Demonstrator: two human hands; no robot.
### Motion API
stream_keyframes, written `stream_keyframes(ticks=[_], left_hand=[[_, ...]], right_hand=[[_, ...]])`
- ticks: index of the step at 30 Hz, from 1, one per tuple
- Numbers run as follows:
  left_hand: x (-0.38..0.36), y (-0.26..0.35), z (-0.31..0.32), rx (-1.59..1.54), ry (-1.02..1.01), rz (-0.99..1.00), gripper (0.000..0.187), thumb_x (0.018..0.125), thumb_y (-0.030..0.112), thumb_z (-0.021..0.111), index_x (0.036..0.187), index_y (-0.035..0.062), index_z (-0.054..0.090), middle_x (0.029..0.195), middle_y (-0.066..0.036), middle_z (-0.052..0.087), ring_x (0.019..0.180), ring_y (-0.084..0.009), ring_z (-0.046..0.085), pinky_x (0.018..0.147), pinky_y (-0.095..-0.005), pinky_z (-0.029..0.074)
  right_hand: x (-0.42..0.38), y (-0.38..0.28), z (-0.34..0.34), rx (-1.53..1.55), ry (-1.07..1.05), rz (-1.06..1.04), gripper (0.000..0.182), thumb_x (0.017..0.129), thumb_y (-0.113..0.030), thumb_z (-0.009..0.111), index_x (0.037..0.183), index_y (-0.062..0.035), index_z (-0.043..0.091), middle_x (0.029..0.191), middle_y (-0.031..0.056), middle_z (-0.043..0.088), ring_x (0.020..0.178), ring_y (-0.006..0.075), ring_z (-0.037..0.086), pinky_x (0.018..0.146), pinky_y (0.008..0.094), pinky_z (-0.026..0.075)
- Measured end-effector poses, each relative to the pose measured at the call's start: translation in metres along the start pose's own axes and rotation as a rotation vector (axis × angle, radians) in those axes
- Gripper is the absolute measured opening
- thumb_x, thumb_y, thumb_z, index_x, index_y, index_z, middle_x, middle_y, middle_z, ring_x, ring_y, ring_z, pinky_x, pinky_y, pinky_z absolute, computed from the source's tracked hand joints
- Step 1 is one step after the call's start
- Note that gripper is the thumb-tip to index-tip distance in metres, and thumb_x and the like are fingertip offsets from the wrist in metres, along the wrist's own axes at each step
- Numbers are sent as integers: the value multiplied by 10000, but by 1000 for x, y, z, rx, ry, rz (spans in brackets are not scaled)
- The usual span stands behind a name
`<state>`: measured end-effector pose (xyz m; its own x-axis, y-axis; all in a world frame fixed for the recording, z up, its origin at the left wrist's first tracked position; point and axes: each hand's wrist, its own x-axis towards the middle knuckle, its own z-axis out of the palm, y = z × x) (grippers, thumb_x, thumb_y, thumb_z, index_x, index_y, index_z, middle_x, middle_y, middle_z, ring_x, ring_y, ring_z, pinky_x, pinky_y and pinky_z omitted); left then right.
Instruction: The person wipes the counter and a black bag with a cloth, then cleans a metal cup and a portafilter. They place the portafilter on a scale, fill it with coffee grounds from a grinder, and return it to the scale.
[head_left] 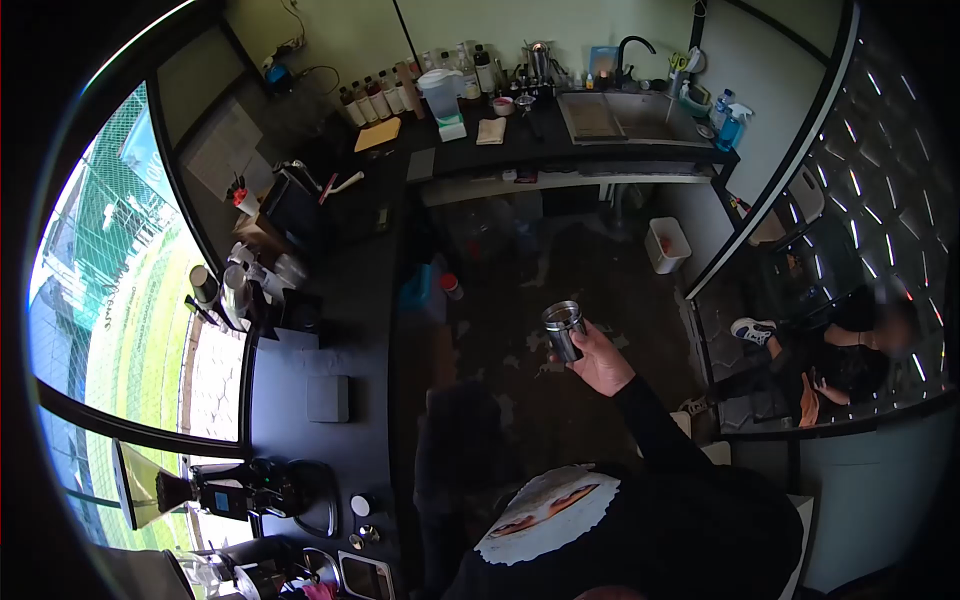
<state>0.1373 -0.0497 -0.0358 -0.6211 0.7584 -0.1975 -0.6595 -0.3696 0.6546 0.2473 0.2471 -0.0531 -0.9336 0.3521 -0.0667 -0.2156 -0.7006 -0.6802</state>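
Note:
My right hand point(600, 362) is raised in front of my body, its fingers wrapped around a shiny metal cup point(565, 332). The cup is held slightly tilted, with its rim upward; I cannot make out its contents. A black sleeve covers the right arm. My left hand does not show in the view.
A black counter point(370, 290) runs along the left side, bearing a coffee grinder point(220, 497) and stacked cups point(237, 290). Along the back are bottles point(375, 100), a pitcher point(440, 95) and a sink point(650, 120). A white bin point(667, 245) stands below. A person point(850, 350) sits at right.

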Motion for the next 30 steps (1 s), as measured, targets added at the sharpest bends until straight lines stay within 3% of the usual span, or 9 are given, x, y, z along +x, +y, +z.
stream_keyframes(ticks=[6, 9, 11, 15, 17, 18, 23, 25, 30], left_hand=[[77, 10, -10, 55, -80, -109, 397, 845, 252, 659, 1193, 86, 560, 981, -52, 610, 782, -218, 588, 804, -396, 427], [114, 20, -20, 78, -103, -135, 402, 842, 251, 662, 1193, 83, 558, 973, -51, 607, 778, -217, 587, 802, -397, 425], [137, 30, -24, 95, -114, -150, 406, 840, 250, 663, 1193, 80, 557, 967, -50, 606, 775, -216, 587, 801, -397, 423], [183, 53, -34, 120, -133, -161, 413, 835, 249, 667, 1192, 75, 555, 956, -48, 603, 770, -214, 587, 798, -398, 420], [212, 70, -39, 126, -134, -167, 416, 833, 249, 668, 1192, 72, 554, 951, -47, 602, 767, -214, 586, 796, -398, 419], [224, 78, -38, 125, -138, -166, 418, 832, 249, 669, 1192, 71, 554, 948, -47, 601, 766, -213, 586, 796, -398, 418], [281, 100, -37, 163, -132, -119, 427, 826, 248, 673, 1192, 65, 551, 935, -45, 597, 759, -211, 585, 792, -399, 414], [299, 104, -37, 178, -109, -91, 431, 824, 247, 675, 1192, 62, 550, 929, -44, 596, 756, -211, 585, 791, -399, 413], [338, 98, -39, 197, 5, -45, 439, 818, 246, 679, 1192, 56, 548, 915, -42, 592, 749, -209, 584, 787, -400, 409]], right_hand=[[51, -31, -27, -63, 187, -146, 457, 920, -270, 692, 1303, -135, 482, 1169, -12, 559, 1082, 100, 537, 907, 353, 462], [103, -30, -19, -165, 179, -232, 536, 915, -269, 690, 1366, -132, 436, 1186, 1, 546, 1044, 106, 540, 901, 368, 482], [138, -37, -3, -158, 168, -251, 526, 911, -168, 686, 1367, -119, 427, 1180, -1, 539, 1038, 99, 534, 892, 334, 473], [205, -58, 35, -408, 138, -396, 616, 840, -1, 726, 1366, -94, 419, 1185, -9, 525, 1053, 78, 521, 908, 263, 450], [233, -61, 29, -984, 224, -714, 680, 810, 17, 754, 1381, -90, 401, 1225, 3, 518, 1087, 89, 524, 957, 277, 440], [243, -62, 24, -943, 213, -723, 704, 798, 27, 765, 1389, -88, 399, 1269, 18, 502, 1133, 100, 520, 992, 282, 428], [267, -63, 0, -823, 346, -692, 662, 808, -14, 774, 1372, -75, 433, 1249, 17, 525, 1170, 116, 520, 996, 283, 429], [281, -64, -25, -614, 471, -579, 624, 806, -114, 809, 1323, -33, 469, 1148, 27, 550, 1085, 117, 541, 913, 291, 466], [342, -98, -97, -776, 745, -551, 559, 813, -224, 814, 1242, -20, 518, 1115, 48, 619, 1012, 125, 577, 902, 290, 462]])
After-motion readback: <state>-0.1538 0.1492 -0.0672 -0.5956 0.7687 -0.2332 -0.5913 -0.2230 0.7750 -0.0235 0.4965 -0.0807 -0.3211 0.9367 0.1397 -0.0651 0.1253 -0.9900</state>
